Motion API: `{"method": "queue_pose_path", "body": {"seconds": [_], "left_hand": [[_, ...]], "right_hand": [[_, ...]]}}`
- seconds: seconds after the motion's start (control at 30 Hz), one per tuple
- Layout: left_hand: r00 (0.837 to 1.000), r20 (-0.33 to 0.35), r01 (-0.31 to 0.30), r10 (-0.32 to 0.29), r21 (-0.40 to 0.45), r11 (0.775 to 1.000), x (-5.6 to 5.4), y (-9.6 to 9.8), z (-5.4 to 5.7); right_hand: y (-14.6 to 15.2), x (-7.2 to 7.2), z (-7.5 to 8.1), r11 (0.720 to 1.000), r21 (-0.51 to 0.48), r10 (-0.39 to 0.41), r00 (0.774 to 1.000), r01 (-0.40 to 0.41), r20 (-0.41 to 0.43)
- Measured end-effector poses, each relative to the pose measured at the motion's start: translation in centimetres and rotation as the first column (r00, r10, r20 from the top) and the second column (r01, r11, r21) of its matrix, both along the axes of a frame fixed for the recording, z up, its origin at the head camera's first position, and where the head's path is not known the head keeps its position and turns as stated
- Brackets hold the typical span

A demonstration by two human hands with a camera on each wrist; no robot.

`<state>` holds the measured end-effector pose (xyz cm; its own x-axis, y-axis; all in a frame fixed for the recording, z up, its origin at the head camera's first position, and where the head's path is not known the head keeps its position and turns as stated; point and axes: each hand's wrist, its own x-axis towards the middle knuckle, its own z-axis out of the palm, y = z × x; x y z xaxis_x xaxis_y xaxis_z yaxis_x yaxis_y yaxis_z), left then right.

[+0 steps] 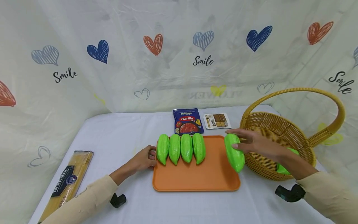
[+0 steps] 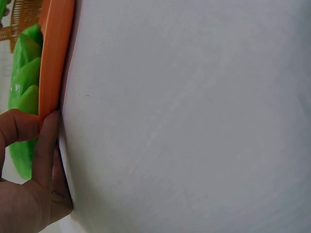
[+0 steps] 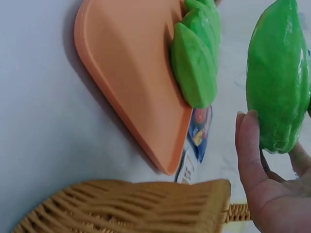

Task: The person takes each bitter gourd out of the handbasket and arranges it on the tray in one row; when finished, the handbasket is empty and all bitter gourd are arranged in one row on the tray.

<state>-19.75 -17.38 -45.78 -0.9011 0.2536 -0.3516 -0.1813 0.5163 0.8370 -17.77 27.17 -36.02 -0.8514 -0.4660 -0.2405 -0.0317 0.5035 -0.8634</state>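
My right hand point(image 1: 253, 143) grips a glossy green ridged fruit with a pointed tip point(image 1: 234, 152), held up over the right side of the orange tray point(image 1: 195, 183). In the right wrist view, the thumb and fingers wrap the blunt end of this fruit point(image 3: 277, 73). At the tray's left edge my left hand point(image 1: 144, 158) pinches the rim; the left wrist view shows thumb and fingers on the tray rim point(image 2: 54, 63). Several like green fruits point(image 1: 186, 149) lie side by side in a row on the tray's back left part, tips toward me.
On the right stands a wicker basket point(image 1: 275, 124) with a tall handle and another green fruit point(image 1: 283, 169) inside, partly hidden by my right arm. Behind the tray lie a blue Barilla pouch point(image 1: 188, 120) and a small white pack point(image 1: 217, 120). A pasta packet point(image 1: 67, 180) lies at left.
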Motion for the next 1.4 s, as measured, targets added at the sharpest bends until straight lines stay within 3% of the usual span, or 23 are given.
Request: {"method": "queue_pose_path", "body": {"seconds": [0.43,0.63,0.8,1.03,1.4], "left_hand": [[1.000,0.007,0.005,-0.005,0.012,1.000,0.1,-0.1,-0.1],[1.000,0.004,0.004,-0.004,-0.013,1.000,0.2,-0.1,-0.1],[1.000,-0.008,0.003,-0.003,-0.016,1.000,0.0,-0.1,0.0],[1.000,-0.007,0.002,-0.002,-0.008,1.000,0.0,0.0,-0.1],[1.000,0.004,0.005,-0.005,0.012,1.000,-0.1,-0.1,-0.1]], "right_hand": [[-2.8,-1.3,-1.2,1.000,-0.024,-0.003,0.999,0.003,0.036],[-3.9,-1.6,-2.2,0.997,0.022,-0.070,0.996,0.069,0.057],[-4.9,-2.2,-2.3,0.990,0.075,-0.123,0.991,0.119,0.051],[-6.2,-2.5,-2.9,0.983,0.120,-0.137,0.991,0.137,-0.010],[-7.6,-4.3,-4.9,0.965,0.198,-0.169,0.985,0.174,-0.045]]}}
